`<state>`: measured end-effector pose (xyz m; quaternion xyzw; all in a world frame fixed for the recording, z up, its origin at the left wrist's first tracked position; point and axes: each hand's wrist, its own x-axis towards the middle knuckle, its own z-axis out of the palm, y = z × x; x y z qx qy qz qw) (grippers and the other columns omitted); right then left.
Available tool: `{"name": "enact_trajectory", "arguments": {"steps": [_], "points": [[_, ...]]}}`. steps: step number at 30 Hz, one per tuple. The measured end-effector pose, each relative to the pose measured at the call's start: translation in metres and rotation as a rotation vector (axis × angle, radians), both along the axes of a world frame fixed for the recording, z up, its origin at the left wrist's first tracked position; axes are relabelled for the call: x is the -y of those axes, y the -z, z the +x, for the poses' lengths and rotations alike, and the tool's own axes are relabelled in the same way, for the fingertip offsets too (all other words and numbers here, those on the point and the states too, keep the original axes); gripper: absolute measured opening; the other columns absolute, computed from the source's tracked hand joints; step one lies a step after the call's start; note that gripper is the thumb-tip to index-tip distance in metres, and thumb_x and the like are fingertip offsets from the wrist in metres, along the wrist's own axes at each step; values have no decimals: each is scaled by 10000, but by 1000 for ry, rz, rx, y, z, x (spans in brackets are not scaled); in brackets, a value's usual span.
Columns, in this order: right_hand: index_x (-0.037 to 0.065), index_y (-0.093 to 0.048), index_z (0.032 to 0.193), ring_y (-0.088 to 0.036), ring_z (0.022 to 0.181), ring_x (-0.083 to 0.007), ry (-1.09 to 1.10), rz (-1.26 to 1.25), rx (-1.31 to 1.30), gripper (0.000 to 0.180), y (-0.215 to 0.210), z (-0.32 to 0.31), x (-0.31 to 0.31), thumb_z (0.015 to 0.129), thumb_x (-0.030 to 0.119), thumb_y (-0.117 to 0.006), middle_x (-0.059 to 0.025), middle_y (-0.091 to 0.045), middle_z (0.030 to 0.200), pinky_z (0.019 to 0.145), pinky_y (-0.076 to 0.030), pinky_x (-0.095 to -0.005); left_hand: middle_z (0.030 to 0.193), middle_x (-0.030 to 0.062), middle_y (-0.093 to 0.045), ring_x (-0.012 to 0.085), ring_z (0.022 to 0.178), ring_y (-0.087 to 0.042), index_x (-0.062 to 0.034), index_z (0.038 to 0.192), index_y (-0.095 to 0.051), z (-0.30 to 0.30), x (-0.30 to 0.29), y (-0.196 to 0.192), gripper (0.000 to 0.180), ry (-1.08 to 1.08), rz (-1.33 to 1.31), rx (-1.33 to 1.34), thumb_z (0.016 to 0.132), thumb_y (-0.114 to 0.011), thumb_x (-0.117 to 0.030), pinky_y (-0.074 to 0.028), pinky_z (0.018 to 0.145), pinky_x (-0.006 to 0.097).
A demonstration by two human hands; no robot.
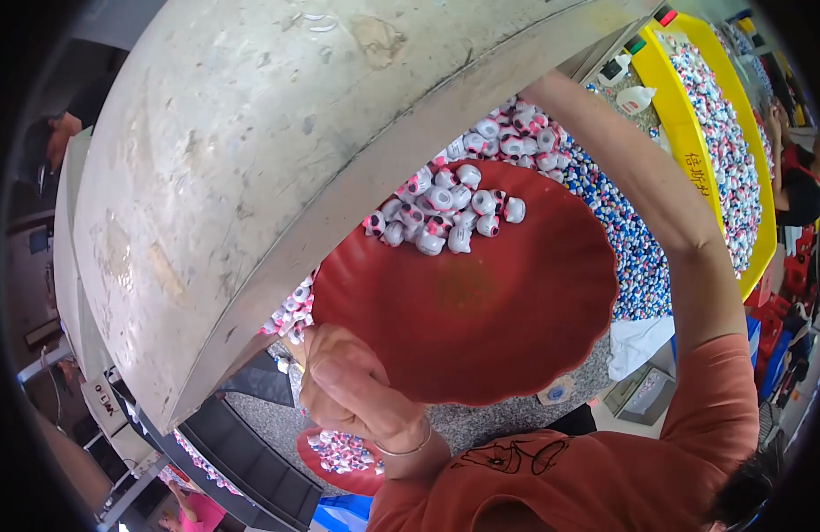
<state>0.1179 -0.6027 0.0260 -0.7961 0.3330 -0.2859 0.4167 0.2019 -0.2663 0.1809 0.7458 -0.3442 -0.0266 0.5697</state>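
A large red dish [525, 328] with a scalloped rim lies below me, and a cluster of small white cat-like figures [441, 208] with pink and black marks rests at its far side. My left hand [352, 386], with a thin bracelet at the wrist, is closed at the dish's near left rim and appears to grip it. My right forearm reaches forward past the dish's far right side. Beneath the pale, scuffed hood [223, 151], my right hand is hidden. More of the white figures [521, 133] are heaped beyond the dish, close to my right wrist.
Blue and white small pieces [627, 239] spread right of the dish. A yellow tray [694, 151] full of pieces stands farther right, near a white bottle [636, 99]. A smaller red dish [325, 470] of figures and a black conveyor belt [250, 461] are at lower left. Other people work nearby.
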Motion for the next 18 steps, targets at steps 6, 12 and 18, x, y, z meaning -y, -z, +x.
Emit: {"name": "enact_trajectory", "arguments": {"steps": [6, 12, 18], "points": [[76, -595, 1214, -554, 1143, -287, -86, -271, -330, 431, -14, 10, -25, 860, 322, -583, -110, -590, 1268, 943, -459, -396, 436, 4, -291, 110, 442, -274, -97, 478, -306, 9, -5, 4, 543, -29, -100, -18, 1003, -328, -233, -248, 541, 298], [69, -607, 1212, -566, 1123, -263, -24, -156, -176, 428, 14, 25, 5, 865, 320, -599, -104, -613, 1232, 953, -447, -379, 434, 9, -283, 108, 438, -261, -81, 520, -341, 18, -12, 10, 492, 23, -141, 1, 1003, -329, -177, -234, 511, 292], [70, -614, 1210, -572, 1122, -247, -81, -151, -333, 427, -2, 41, 30, 868, 325, -611, -103, -629, 1207, 964, -441, -364, 431, 27, -333, 127, 426, -324, -73, 479, -327, 13, -1, 11, 538, -50, -80, 65, 1006, -324, -183, -252, 477, 294]]}}
